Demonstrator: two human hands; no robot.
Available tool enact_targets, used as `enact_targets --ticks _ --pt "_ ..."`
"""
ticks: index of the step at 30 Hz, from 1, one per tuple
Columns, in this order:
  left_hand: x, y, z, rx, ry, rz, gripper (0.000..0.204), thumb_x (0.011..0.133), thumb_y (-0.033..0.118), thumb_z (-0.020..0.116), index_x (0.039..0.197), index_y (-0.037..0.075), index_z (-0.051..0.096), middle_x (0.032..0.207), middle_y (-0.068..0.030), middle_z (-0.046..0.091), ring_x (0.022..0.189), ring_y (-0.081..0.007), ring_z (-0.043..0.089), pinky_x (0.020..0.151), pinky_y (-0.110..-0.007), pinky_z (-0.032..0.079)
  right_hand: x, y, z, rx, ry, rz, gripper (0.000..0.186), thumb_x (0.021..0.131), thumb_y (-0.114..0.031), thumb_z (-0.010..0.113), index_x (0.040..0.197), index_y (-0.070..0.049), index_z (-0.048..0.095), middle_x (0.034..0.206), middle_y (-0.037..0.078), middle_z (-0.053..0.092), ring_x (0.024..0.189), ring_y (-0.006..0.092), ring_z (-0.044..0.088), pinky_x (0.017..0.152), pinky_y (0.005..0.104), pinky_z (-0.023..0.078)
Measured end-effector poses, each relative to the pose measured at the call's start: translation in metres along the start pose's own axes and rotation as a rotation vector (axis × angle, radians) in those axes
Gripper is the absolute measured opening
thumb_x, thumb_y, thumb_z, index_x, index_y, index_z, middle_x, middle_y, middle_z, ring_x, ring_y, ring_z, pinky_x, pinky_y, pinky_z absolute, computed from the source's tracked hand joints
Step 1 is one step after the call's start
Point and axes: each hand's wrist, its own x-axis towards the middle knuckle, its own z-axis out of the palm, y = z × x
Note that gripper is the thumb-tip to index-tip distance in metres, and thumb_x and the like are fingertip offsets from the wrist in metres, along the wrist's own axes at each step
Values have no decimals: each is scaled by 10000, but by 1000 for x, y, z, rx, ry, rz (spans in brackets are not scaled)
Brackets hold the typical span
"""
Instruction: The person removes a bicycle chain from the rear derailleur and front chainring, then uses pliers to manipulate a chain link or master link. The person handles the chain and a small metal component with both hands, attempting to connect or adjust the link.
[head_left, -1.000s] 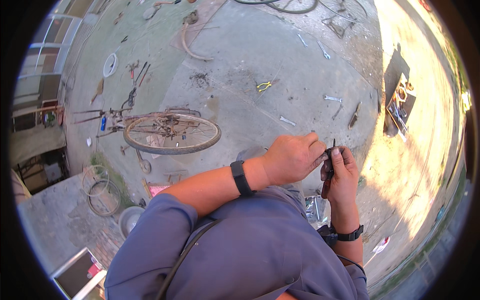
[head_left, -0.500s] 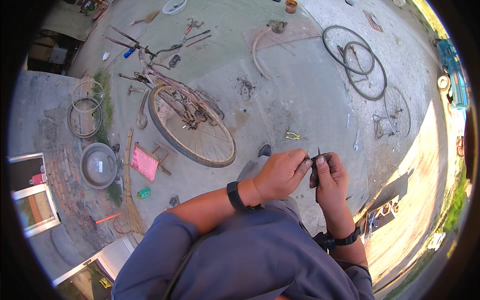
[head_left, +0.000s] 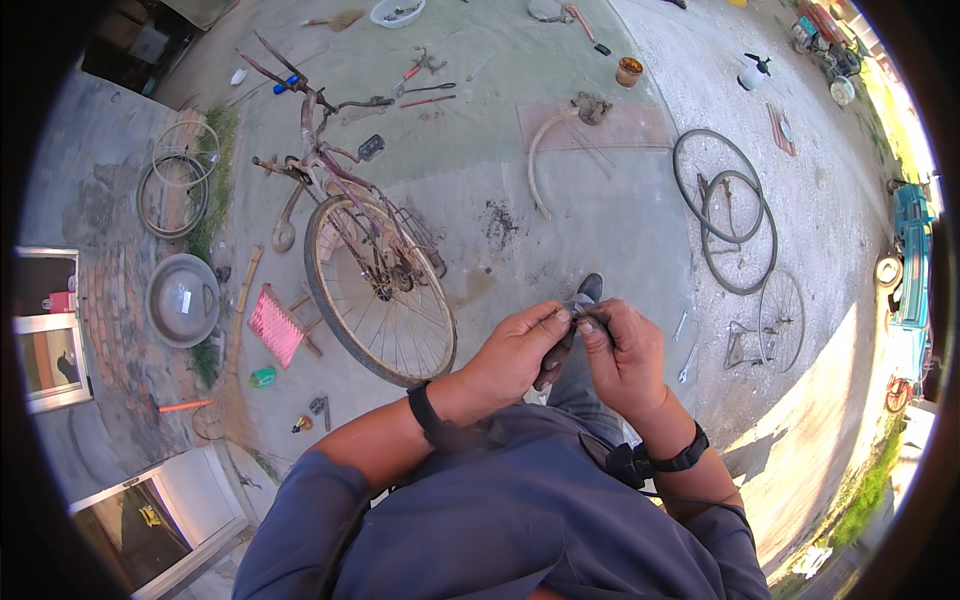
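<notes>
My left hand (head_left: 520, 350) and my right hand (head_left: 628, 360) meet in front of my body, both with fingers closed in a pinch. Between their fingertips is a small dark piece (head_left: 577, 312), mostly hidden by the fingers; its kind cannot be made out. The fingertips look blackened. Ahead to the left, a rusty bicycle frame (head_left: 325, 165) with its wheel (head_left: 440, 310) lies on the ground. My shoe (head_left: 590, 287) shows just beyond the hands.
Bicycle tyres (head_left: 768, 240) and a spoked wheel (head_left: 790, 332) lie at the right. Near the right hand is a wrench (head_left: 689, 363). At the left are a pink-seated stool (head_left: 274, 325), a grey basin (head_left: 165, 322) and a broom (head_left: 242, 295). A curved mudguard (head_left: 535, 165) lies ahead.
The view has shifted, and my joined hands now sit further left against the ground. The thin pointed end that stuck up from the fingers no longer shows. Both hands stay pinched together.
</notes>
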Motion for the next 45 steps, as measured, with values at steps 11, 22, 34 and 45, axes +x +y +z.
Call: enact_targets --ticks 11,22,34,45 --pt "174 76 56 719 91 301 266 1045 318 563 984 58 567 721 -49 538 559 -175 565 499 -352 456 144 132 -95 252 -93 271 165 978 -159 607 1015 -1 634 741 139 632 649 286 647 582 398 496" --pt "285 149 83 1553 337 886 172 920 209 674 962 77 571 827 -87 558 639 -300 627 539 -427 496 275 183 -150 763 -292 875 244 1048 -271 582 940 -52 579 702 13 562 536 103 529 486 244 425" --pt "384 258 0 1179 364 886 198 979 199 619 886 48 532 778 -127 562 649 -368 596 548 -455 466 444 204 -93 560 -319 783 236 1057 -260 566 968 -41 574 684 12 545 535 101 509 489 244 423" --pt "471 437 -177 413 370 506 246 1044 225 554 901 25 554 717 -112 563 597 -262 566 565 -389 447 695 201 68 214 -399 350 186 1055 -172 562 953 -19 583 696 2 546 565 74 512 513 227 413"
